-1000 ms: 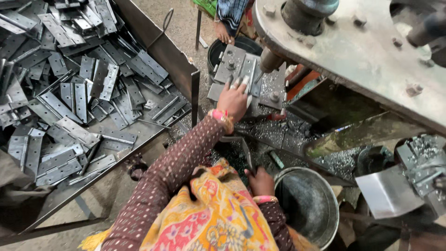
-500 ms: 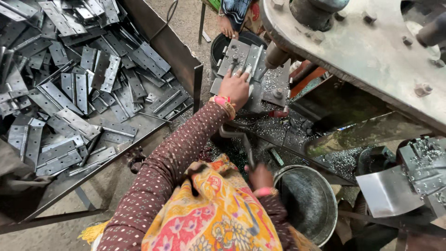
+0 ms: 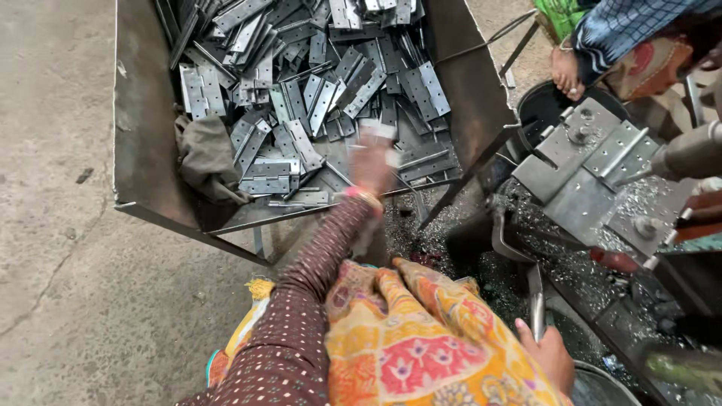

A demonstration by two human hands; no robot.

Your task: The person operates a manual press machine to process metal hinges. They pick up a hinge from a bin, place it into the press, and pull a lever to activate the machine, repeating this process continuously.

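My left hand [image 3: 372, 164] is stretched out over the near edge of a metal bin [image 3: 147, 143] heaped with grey steel hinges [image 3: 301, 90]. The hand is motion-blurred, with pale smears at its fingertips; whether it holds a hinge cannot be made out. My right hand [image 3: 547, 353] is low at the right, closed around the grey lever handle [image 3: 535, 301] of a machine. The machine's flat jig plate [image 3: 583, 169] carries a hinge leaf [image 3: 624, 146] and is strewn with metal shavings.
A crumpled grey rag [image 3: 204, 162] lies in the bin's left corner. Another person's foot [image 3: 564, 71] and blue checked clothing [image 3: 624, 30] are at the top right beside a dark bucket [image 3: 541, 109]. A second bucket's rim [image 3: 602, 380] sits under my right hand. Concrete floor [image 3: 60, 225] lies at left.
My left hand left the jig plate and swung left to the hinge bin. My head turned left, bringing the bin to the centre. My right hand stayed low by the lever.
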